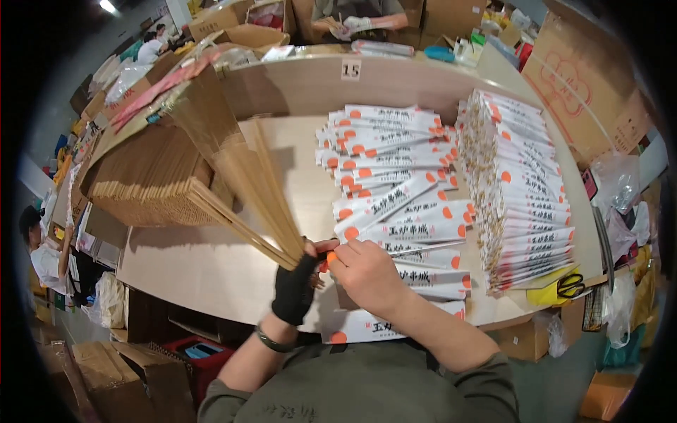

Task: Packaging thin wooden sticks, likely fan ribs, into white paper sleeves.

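My left hand (295, 285), in a black fingerless glove, is closed around a bundle of long wooden chopsticks (264, 190). They fan out up and to the left, their far ends smeared by motion. Against its fingertips, my right hand (370, 275) is closed in a pinch, with an orange cover on one finger. A thin white paper sleeve (434, 248) sticks out to the right from behind this hand; its gripped end is hidden. Below and beyond lies a loose pile of white paper sleeves (395, 204) with orange dots and dark print.
A carton holds a stack of wooden chopsticks (151, 176) at the left. At right stand rows of filled sleeves (525, 190), chopstick ends showing. Yellow-black scissors (570, 285) lie near the right edge. A raised board (296, 88) bounds the table's far side; another person's hands (352, 25) work beyond it.
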A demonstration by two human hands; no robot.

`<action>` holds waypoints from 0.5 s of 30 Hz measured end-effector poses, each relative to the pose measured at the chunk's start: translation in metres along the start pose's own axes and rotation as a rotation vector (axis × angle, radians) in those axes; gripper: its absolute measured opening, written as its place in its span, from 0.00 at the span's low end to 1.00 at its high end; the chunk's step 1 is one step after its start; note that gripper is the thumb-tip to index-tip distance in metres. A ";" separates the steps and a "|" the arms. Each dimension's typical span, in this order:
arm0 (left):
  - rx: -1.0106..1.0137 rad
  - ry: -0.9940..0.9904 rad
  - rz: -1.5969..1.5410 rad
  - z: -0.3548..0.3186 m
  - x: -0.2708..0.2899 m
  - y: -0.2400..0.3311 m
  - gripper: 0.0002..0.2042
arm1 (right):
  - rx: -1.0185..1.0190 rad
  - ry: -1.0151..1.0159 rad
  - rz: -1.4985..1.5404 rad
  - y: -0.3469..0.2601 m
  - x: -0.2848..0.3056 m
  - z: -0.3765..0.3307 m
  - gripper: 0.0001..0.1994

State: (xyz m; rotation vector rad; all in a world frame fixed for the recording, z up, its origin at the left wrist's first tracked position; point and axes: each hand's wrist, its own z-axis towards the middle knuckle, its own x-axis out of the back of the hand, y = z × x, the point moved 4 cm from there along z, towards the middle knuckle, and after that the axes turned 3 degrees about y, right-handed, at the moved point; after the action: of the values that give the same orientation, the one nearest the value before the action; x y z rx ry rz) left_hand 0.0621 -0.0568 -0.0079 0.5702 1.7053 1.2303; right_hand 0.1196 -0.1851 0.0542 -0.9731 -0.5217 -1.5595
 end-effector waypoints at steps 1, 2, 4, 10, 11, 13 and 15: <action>-0.052 0.014 0.148 0.006 -0.002 0.004 0.11 | 0.008 0.066 0.069 0.012 -0.002 -0.001 0.09; -0.107 0.050 0.296 0.011 0.003 0.005 0.10 | 0.033 0.073 0.063 0.013 0.004 0.000 0.09; -0.242 0.214 0.351 0.018 0.054 -0.024 0.08 | -0.028 0.218 -0.010 0.018 0.021 -0.010 0.10; -0.026 0.415 0.585 0.006 0.072 -0.015 0.07 | 0.044 -0.134 0.018 0.012 -0.010 -0.075 0.09; -0.056 0.409 0.545 0.004 0.073 -0.014 0.07 | 0.050 -0.131 0.046 0.014 -0.010 -0.076 0.06; -0.060 0.412 0.561 -0.001 0.072 -0.010 0.08 | 0.007 -0.060 0.079 0.017 -0.013 -0.080 0.05; -0.093 0.388 0.549 -0.005 0.071 -0.006 0.09 | -0.117 0.047 0.105 0.022 -0.013 -0.084 0.06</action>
State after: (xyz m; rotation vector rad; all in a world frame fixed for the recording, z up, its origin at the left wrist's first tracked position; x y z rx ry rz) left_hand 0.0255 -0.0058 -0.0416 0.8175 1.8567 1.8998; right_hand 0.1155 -0.2477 -0.0067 -1.0338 -0.3441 -1.5282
